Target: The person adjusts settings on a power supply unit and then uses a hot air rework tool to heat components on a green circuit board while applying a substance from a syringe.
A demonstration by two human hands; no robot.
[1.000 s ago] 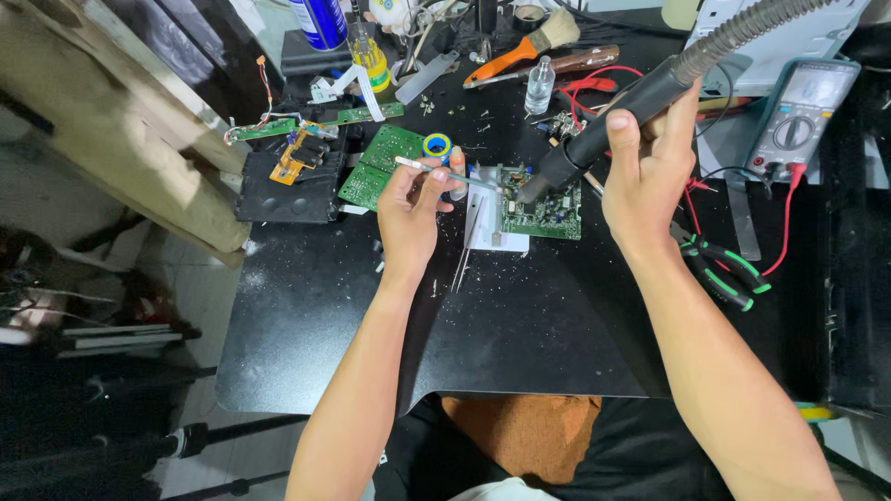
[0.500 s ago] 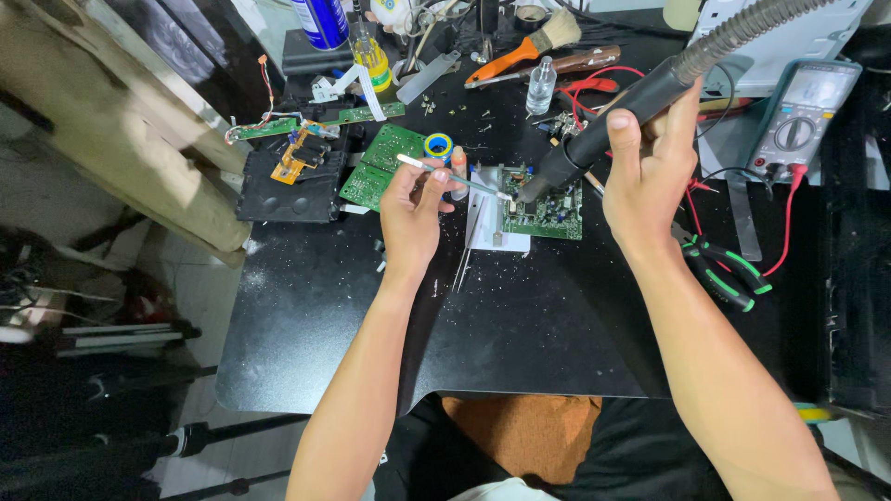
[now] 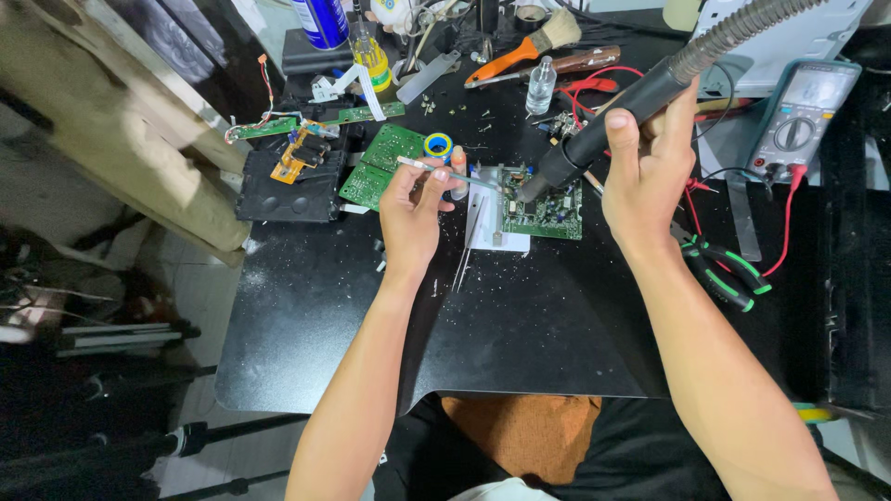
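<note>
rework on the small green circuit board point(image 3: 543, 206) looks to be mid-way rather than finished: the black hot-air wand with its grey ribbed hose point(image 3: 608, 121) has its nozzle set down at the board's left edge, and the thin silver tweezers point(image 3: 445, 173) are aimed at the same spot, tips just short of the nozzle. whether any part has come off the board cannot be told at this size; nothing shows between the tweezer tips.

the right hand point(image 3: 650, 172) is wrapped around the wand's barrel, thumb laid along it. the left hand point(image 3: 413, 209) pinches the tweezers between thumb and fingers.

the wand's long axis runs diagonally, hose end up and to the right, nozzle pointing down and left onto the board. the tweezers lie nearly level, pointing right toward the nozzle. the board sits flat near the middle of the black bench point(image 3: 520, 325), its long side across the view, resting partly on a white slip of paper point(image 3: 487, 232).

two more green boards point(image 3: 380, 162) lie just left of the left hand (one overlapping the other), with a blue and yellow ring of tape point(image 3: 438, 146) beside them. green-handled pliers point(image 3: 729, 274) lie to the right, and a grey multimeter point(image 3: 803, 121) stands farther back.
</note>
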